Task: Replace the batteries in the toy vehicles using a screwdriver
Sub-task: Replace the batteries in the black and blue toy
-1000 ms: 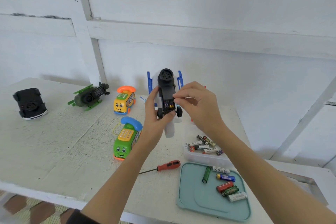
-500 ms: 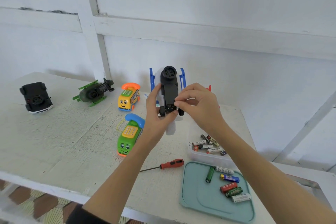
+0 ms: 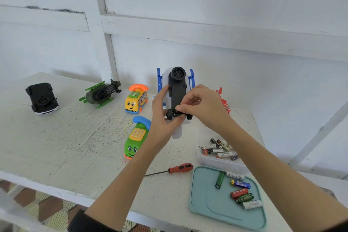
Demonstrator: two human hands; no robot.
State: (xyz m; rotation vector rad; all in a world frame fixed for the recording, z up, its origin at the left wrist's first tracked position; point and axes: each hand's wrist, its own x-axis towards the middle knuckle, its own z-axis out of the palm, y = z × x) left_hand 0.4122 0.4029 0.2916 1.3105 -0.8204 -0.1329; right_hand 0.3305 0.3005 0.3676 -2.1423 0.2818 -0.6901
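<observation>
Helicopter (image 3: 177,90) upturned between hands: left hand (image 3: 162,118) grips, right hand (image 3: 203,107) pinches its underside.

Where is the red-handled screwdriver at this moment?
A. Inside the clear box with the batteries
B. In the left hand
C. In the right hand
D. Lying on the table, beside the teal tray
D: the screwdriver lies on the table just left of the teal tray, untouched, while the left hand and the right hand both hold the toy helicopter.

right hand (image 3: 203,107) fingers now pressed low on the toy helicopter (image 3: 177,90) underside, open compartment now covered
</observation>
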